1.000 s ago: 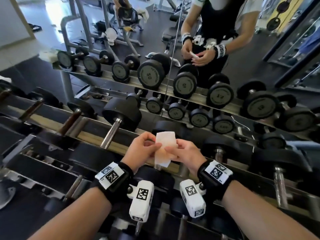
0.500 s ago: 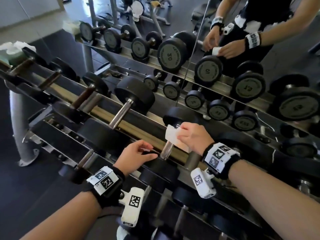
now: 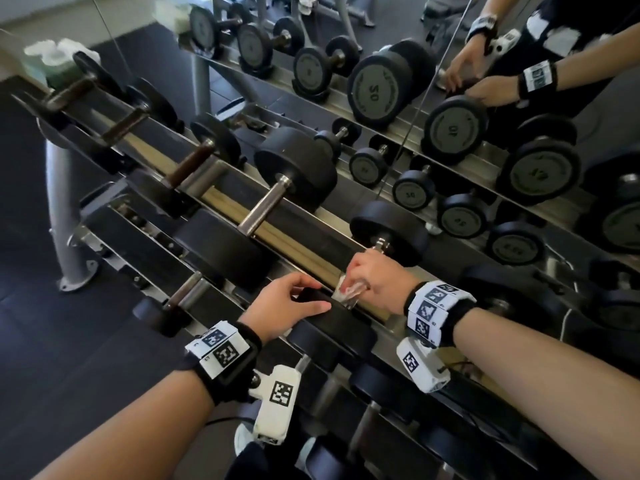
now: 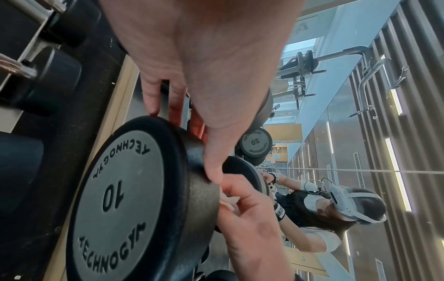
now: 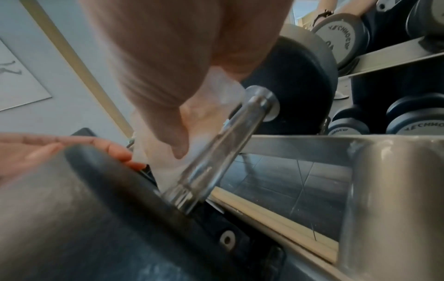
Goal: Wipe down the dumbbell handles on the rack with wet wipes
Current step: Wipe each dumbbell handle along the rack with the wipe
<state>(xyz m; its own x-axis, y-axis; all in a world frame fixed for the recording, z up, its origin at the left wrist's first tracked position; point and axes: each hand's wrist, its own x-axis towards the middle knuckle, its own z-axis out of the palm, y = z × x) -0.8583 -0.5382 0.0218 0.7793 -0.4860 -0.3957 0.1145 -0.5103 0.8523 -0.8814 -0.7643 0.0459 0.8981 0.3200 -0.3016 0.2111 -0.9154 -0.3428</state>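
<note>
Rack (image 3: 313,237): a tiered dumbbell rack is running diagonally across the gym floor, its back rail sitting hard against a wall mirror (image 3: 485,140).
Open room: bare dark floor (image 3: 31,271) is lying to the left of the rack's grey leg; along the top rail, neighbouring dumbbells are leaving gaps between them.
Dumbbell (image 4: 134,199): marked 10, it is resting in its cradle on the top tier, chrome handle (image 5: 223,144) spanning the two black heads.
Left hand (image 3: 287,303): fingers are lying relaxed over the rim of the near head, thumb on its side.
Right hand (image 3: 377,275): fingers are curling round the handle, just beside the left hand.
Wipe (image 5: 165,161): the white sheet is being pressed between the right palm and the handle.
</note>
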